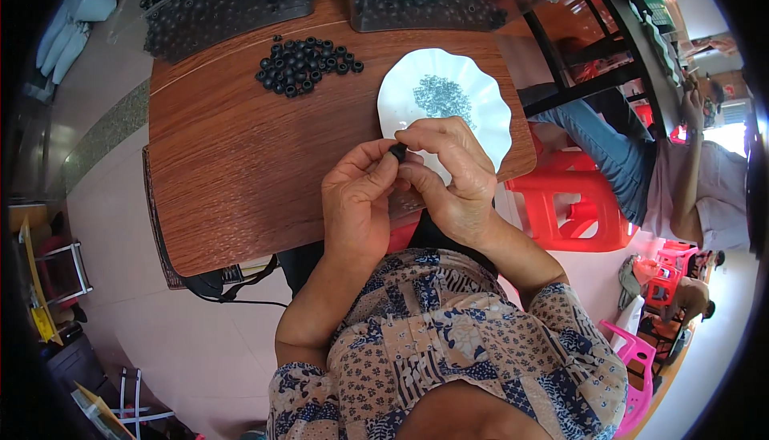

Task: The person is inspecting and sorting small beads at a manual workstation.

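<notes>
My left hand [358,191] is closed, with a small black ring-shaped part [398,151] pinched between thumb and forefinger. Close against it, the bent fingers of my right hand [456,169] are drawn together at the same part; whatever they pinch is too small or hidden to make out. Partly behind my right hand lies a white plate with a wavy rim [494,103], and on it a patch of tiny grey pieces [443,97]. Farther off to the left, a loose pile of black ring-shaped parts [300,65] rests on the brown wooden table [232,163].
Two clear bins, a left one [240,11] and a right one [424,9], hold many black parts at the table's far edge. Right of the table stand a red stool [573,207] and a seated person in jeans [605,151]. A dark cable [248,301] hangs below the near edge.
</notes>
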### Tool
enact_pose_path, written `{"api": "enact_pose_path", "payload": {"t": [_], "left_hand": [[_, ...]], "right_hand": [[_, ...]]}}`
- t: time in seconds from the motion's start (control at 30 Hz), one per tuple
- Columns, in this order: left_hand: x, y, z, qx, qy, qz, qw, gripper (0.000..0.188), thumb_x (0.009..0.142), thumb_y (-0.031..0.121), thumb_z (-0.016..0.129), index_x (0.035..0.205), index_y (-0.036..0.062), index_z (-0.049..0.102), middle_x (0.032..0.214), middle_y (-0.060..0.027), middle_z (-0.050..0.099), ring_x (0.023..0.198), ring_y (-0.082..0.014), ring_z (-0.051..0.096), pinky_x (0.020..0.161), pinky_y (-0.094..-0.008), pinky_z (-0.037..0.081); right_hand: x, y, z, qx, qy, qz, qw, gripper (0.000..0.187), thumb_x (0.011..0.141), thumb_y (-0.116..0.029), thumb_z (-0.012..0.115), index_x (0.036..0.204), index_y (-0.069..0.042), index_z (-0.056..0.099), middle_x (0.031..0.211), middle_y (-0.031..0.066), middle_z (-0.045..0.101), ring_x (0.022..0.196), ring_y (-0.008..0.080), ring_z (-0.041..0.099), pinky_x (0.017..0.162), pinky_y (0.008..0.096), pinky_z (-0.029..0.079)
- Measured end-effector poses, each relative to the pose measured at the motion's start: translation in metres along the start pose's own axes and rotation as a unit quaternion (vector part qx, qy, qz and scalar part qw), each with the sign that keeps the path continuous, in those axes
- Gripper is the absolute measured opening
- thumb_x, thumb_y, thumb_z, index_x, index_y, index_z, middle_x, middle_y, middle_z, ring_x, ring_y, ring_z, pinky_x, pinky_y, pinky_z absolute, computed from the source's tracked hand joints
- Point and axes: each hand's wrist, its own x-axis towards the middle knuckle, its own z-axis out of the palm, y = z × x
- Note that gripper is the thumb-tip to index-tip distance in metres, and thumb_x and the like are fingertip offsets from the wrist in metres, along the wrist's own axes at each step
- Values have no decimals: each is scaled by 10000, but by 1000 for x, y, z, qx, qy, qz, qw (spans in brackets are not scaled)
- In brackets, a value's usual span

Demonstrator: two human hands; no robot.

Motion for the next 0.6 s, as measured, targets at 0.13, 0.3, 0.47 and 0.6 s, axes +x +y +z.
{"api": "enact_pose_path", "payload": {"t": [0.13,0.3,0.47,0.6], "left_hand": [[-1,0,3,-7,13,2,1000,181,889,48,573,1037,-54,590,929,-88,641,809,-121,591,720,-229,465],[-6,-1,7,-7,27,-2,1000,173,891,53,572,1028,-50,596,903,-81,635,783,-121,587,716,-235,467],[-5,-4,3,1,26,3,1000,173,893,48,576,1033,-50,603,903,-81,642,795,-142,606,741,-258,478],[-3,-10,6,35,54,70,996,163,882,49,597,1011,-50,609,894,-79,645,779,-137,605,725,-251,478]], "right_hand": [[-1,1,3,-38,12,-41,998,370,646,138,669,992,16,625,976,125,610,818,208,588,688,284,484],[-2,4,10,-108,50,-109,987,370,599,135,660,952,40,604,942,149,621,798,254,593,649,303,473],[-2,11,16,-145,76,-163,973,366,573,100,662,930,53,597,909,163,628,758,272,598,637,329,467],[-2,13,20,-133,83,-162,974,358,569,90,665,918,53,599,890,158,627,733,273,596,629,332,462]]}}
